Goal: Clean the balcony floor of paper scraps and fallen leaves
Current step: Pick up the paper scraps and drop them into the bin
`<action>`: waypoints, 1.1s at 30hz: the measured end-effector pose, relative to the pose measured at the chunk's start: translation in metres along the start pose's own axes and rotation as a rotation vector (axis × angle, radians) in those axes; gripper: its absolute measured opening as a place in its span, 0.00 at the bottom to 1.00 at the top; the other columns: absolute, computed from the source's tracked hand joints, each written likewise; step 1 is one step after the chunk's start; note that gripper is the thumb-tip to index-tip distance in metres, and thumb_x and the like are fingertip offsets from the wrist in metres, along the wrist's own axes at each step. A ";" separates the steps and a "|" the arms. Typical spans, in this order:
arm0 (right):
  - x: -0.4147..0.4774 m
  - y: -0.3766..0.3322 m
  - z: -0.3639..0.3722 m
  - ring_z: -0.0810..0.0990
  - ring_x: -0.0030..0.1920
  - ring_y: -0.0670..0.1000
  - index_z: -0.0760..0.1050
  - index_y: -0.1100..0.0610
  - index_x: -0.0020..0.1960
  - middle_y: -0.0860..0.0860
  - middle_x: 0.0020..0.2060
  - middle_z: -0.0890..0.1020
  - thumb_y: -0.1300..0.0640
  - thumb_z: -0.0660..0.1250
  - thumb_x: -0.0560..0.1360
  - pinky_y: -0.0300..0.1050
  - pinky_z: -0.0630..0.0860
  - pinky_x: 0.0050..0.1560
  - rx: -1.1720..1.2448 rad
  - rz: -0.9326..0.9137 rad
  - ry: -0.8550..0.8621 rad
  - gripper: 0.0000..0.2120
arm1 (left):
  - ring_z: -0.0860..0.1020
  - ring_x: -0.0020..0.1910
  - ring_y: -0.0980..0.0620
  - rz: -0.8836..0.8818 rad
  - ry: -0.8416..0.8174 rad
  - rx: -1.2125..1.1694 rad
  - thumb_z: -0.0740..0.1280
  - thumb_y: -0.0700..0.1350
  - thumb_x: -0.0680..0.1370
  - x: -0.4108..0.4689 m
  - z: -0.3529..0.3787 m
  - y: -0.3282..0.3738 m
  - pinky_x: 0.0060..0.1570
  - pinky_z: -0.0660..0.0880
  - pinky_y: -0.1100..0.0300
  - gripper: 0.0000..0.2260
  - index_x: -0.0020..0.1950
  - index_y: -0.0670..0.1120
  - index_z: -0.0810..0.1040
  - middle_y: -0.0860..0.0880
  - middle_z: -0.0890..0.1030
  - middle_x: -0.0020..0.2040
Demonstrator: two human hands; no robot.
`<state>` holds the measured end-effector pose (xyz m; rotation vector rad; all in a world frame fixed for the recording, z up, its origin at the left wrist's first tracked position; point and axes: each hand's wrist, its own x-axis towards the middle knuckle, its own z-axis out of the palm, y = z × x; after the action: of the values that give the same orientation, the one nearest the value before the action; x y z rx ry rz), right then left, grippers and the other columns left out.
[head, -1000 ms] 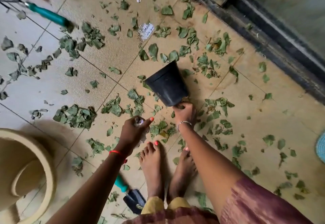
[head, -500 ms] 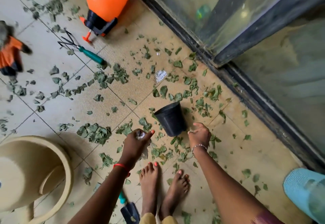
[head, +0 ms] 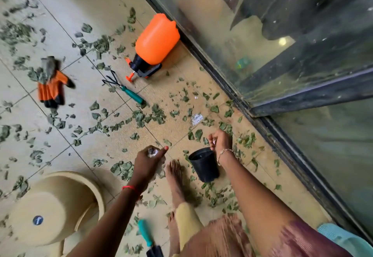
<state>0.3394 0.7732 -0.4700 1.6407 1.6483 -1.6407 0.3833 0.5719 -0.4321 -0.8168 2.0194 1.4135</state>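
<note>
Leaves (green, torn, lying flat) litter the tiled floor. They are thickest in a loose band running from the orange glove toward the door track. Single pieces point every way, no common axis.

One flat paper scrap lies among them near the glass door, printed face up, long side slanting up to the right.

Left hand grips a crumpled paper wad, thumb and fingers curled round it, above the floor ahead of the bare foot. Right hand hangs just past the rim of the black pot, fingers curled; whether it pinches anything, cannot tell.

Pot stands on the floor beside the foot, mouth up; interior dark, contents not readable. Beige bucket at lower left carries a blue round sticker, contents unclear. Orange sprayer lies on its side by the track, hand rake near it.
</note>
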 end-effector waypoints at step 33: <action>0.217 -0.016 0.180 0.81 0.44 0.56 0.81 0.66 0.49 0.62 0.46 0.83 0.68 0.73 0.67 0.47 0.78 0.45 -0.186 -0.148 0.433 0.10 | 0.68 0.18 0.57 -0.011 -0.115 0.044 0.69 0.48 0.76 0.270 -0.004 -0.017 0.16 0.62 0.69 0.14 0.34 0.44 0.74 0.50 0.75 0.25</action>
<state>0.1735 0.7354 -0.6953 1.9093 2.0996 -1.1976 0.2142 0.5170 -0.6364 -0.7111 1.9490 1.3728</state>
